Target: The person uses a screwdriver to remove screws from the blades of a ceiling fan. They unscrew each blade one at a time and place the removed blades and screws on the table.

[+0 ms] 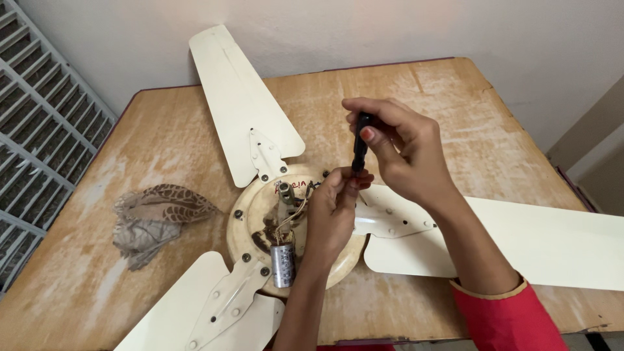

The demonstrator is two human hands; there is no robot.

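Observation:
A cream ceiling fan lies on a worn wooden table (pixel 422 97), its round motor hub (pixel 257 211) facing up with wires and a silver cylindrical capacitor (pixel 283 264) exposed. My right hand (pixel 400 153) grips the black handle of a screwdriver (pixel 359 144), held upright over the hub's right side. My left hand (pixel 333 211) rests on the hub and pinches the lower end of the tool near its tip. Three blades spread out: one to the back (pixel 237 97), one to the right (pixel 539 237), one to the front left (pixel 201 309).
A crumpled brown patterned cloth (pixel 156 218) lies on the table's left part. A metal window grille (pixel 36 123) stands at the far left. A white wall runs behind the table. The table's front edge is close below the hub.

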